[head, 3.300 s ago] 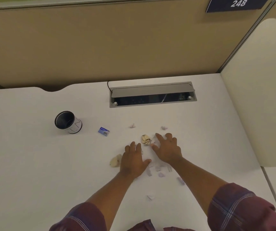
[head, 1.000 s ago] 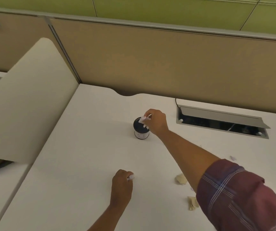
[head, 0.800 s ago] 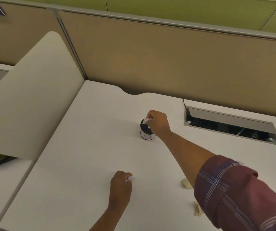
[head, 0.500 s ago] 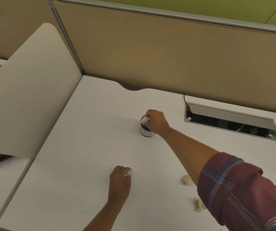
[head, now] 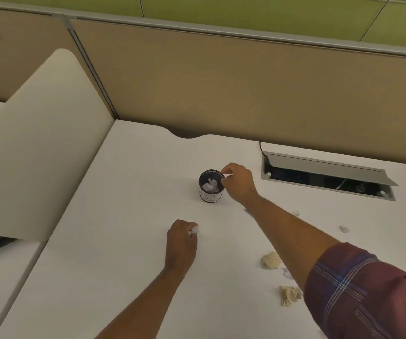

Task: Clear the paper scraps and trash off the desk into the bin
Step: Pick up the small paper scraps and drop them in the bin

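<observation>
A small black bin point(head: 210, 197) with a white label stands on the white desk point(head: 128, 192); white paper scraps point(head: 210, 187) lie inside it. My right hand point(head: 238, 184) hovers at the bin's right rim, thumb and fingers loosely apart. My left hand point(head: 181, 243) rests on the desk nearer to me as a fist, with white scraps point(head: 194, 231) poking out by the thumb. Two crumpled tan pieces point(head: 271, 260) point(head: 289, 294) and small white scraps point(head: 344, 229) point(head: 287, 274) lie on the desk to the right, partly behind my right forearm.
An open grey cable hatch point(head: 326, 174) is set into the desk at the back right. A cream side divider point(head: 37, 143) rises on the left and a tan partition wall point(head: 246, 94) runs along the back. A tiny blue item point(head: 246, 210) peeks out under my right forearm.
My right hand carried white scraps to the bin, and they now lie inside it. My left hand stayed fisted on its scraps. The view swung left from the scrap pile.
</observation>
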`<state>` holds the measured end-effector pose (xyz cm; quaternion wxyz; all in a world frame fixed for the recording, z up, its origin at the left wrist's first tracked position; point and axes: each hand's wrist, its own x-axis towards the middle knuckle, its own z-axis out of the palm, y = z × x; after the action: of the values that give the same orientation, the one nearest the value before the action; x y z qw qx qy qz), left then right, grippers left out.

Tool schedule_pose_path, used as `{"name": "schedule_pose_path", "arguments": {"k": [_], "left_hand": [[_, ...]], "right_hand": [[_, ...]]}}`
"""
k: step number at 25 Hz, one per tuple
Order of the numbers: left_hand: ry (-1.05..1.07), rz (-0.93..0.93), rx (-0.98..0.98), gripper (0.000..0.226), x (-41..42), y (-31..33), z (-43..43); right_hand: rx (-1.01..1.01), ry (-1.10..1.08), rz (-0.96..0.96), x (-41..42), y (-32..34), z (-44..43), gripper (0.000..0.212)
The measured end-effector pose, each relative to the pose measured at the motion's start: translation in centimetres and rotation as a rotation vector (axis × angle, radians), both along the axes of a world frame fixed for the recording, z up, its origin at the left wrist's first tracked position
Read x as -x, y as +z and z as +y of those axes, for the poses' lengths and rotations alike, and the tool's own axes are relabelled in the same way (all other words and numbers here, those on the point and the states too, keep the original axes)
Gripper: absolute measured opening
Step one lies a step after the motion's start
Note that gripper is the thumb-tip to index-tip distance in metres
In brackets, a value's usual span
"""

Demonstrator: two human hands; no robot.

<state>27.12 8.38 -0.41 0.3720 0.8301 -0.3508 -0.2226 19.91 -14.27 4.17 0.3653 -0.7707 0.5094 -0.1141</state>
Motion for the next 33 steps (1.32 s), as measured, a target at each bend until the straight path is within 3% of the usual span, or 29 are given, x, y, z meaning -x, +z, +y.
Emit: {"name": "schedule_pose_path", "arguments": {"k": [6, 14, 20, 26, 30, 33], "left_hand": [[-0.083, -0.038, 0.044, 0.020, -2.3, 3.3, -7.7], [-0.213, -0.152, -0.070, 0.016, -3.6, 4.0, -15.5], [-0.293, -0.305, -0.174, 0.017, -3.2, 2.3, -16.6], [-0.319, -0.419, -0.255, 0.024, 0.4, 3.2, -16.5], [-0.246, -0.505, -0.208, 0.022, -0.3, 3.6, -14.5], [-0.346, -0.460, -0.174, 0.037, 4.2, 3.4, -12.5]], "right_hand": [[0.015, -0.065, 0.003, 8.5, -2.4, 3.5, 0.026], [0.142, -0.013, 0.334, 20.0, -5.4, 9.1, 0.059], [0.244, -0.045, 0.461, 25.4, -5.6, 11.1, 0.071], [0.195, -0.074, 0.554, 32.3, -5.8, 12.5, 0.070], [0.187, -0.021, 0.586, 32.2, -6.0, 12.2, 0.072], [0.108, -0.088, 0.597, 34.9, -6.0, 12.3, 0.072]]}}
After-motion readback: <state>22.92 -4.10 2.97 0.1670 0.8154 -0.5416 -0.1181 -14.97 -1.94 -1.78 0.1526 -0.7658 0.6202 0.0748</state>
